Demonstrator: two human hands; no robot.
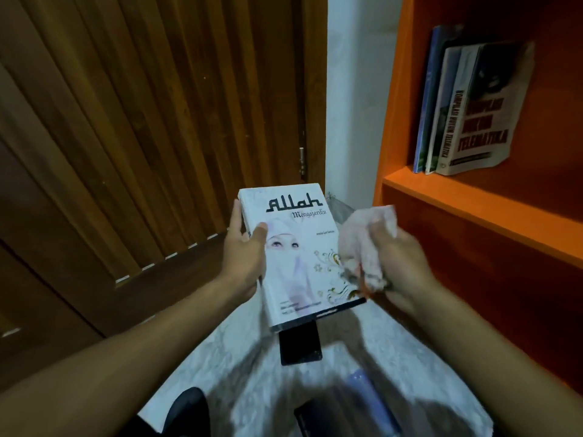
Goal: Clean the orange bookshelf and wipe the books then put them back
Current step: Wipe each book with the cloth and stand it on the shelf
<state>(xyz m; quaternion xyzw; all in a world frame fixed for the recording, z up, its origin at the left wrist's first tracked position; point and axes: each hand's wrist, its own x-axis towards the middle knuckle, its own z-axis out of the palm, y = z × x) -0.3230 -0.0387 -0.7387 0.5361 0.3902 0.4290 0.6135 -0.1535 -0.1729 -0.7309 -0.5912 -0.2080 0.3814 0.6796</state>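
Partly hidden at the bottom of the view, several dark objects lie blurred on the pale marbled floor (pixel 239 357): a black rectangular slab (pixel 301 348) sits just under the lower edge of the held book, and a bluish book-like shape (pixel 372 402) further down is too smeared to identify. The right-hand edge of the orange painted bookshelf (pixel 473 203) is cut off by the frame, so only its left end shows, with three upright books (pixel 463 108) leaning together on the upper shelf board (the outermost one has a curled, worn cover).

The white paperback book with a veiled face on its cover (pixel 296 247) is held in the air between both hands, in front of the brown slatted wooden door (pixel 142 121) and left of the shelf. The left hand (pixel 244 250) grips its spine edge, thumb curled over the front cover and fingers (pixel 235 212) reaching up along the side and behind. The right hand (pixel 394 263) clamps a crumpled white cloth (pixel 362 244) in curled fingers, and the cloth presses against the book's right edge, near the floral ornament; motion blur softens this hand and cloth. Both bare forearms reach forward from the lower corners, converging on the book.
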